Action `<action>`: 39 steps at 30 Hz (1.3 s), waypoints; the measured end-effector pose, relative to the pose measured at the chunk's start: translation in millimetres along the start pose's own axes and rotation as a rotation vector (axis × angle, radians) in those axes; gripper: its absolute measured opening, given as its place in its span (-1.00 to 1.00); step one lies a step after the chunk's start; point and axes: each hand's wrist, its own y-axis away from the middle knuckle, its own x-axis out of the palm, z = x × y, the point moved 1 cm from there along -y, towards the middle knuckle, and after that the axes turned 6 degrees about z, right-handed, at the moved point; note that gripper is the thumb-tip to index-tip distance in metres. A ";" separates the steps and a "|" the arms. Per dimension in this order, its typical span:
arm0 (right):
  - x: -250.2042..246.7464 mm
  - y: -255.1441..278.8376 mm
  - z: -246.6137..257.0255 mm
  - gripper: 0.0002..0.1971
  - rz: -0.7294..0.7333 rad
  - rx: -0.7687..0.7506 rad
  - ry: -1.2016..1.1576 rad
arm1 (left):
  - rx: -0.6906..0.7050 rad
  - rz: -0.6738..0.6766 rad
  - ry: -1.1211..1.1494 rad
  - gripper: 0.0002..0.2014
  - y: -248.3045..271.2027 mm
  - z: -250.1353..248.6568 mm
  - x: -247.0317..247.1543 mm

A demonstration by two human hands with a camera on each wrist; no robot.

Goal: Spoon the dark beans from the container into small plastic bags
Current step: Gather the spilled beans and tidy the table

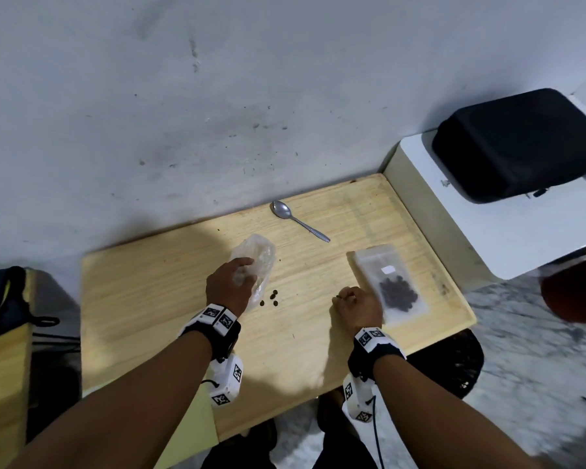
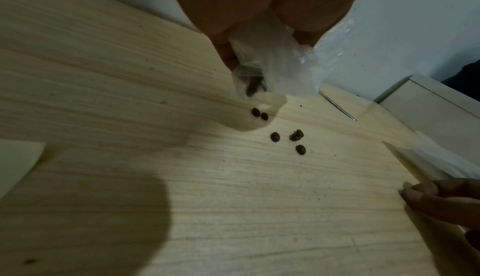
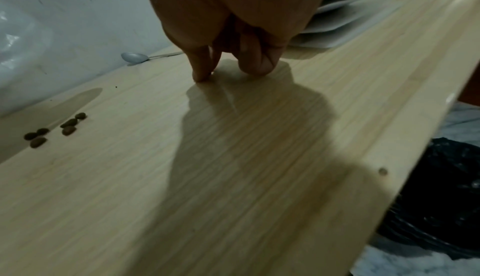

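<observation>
My left hand [image 1: 230,286] grips a crumpled clear plastic bag [image 1: 259,258] lying on the wooden table [image 1: 170,299]. In the left wrist view a few dark beans show inside the bag [image 2: 270,62]. Several loose beans [image 1: 272,297] lie on the wood just right of it, also seen as loose beans [image 2: 285,138] and loose beans [image 3: 52,129]. My right hand [image 1: 354,304] is curled, thumb and forefinger tips [image 3: 202,76] pressed together on the table; nothing shows between them. A small zip bag [image 1: 391,282] holding dark beans lies flat beside that hand. A metal spoon [image 1: 298,220] lies near the wall.
A black case [image 1: 521,143] sits on a white stand [image 1: 521,238] to the right of the table. A black bin [image 1: 454,360] stands under the table's right front corner. The wall runs along the table's far edge. A dark bag [image 1: 0,296] is at far left.
</observation>
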 end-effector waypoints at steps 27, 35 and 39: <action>61.6 1.5 77.9 -0.55 0.466 -0.367 0.310 | -0.074 -0.084 0.014 -0.75 10.9 38.4 -37.0; 66.4 4.2 80.7 -0.81 0.357 -0.393 0.340 | -0.126 -0.104 0.029 -0.75 11.5 55.7 -46.8; 61.9 6.1 85.5 -0.86 0.358 -0.412 0.389 | -0.119 -0.113 0.031 -0.76 10.7 56.9 -48.6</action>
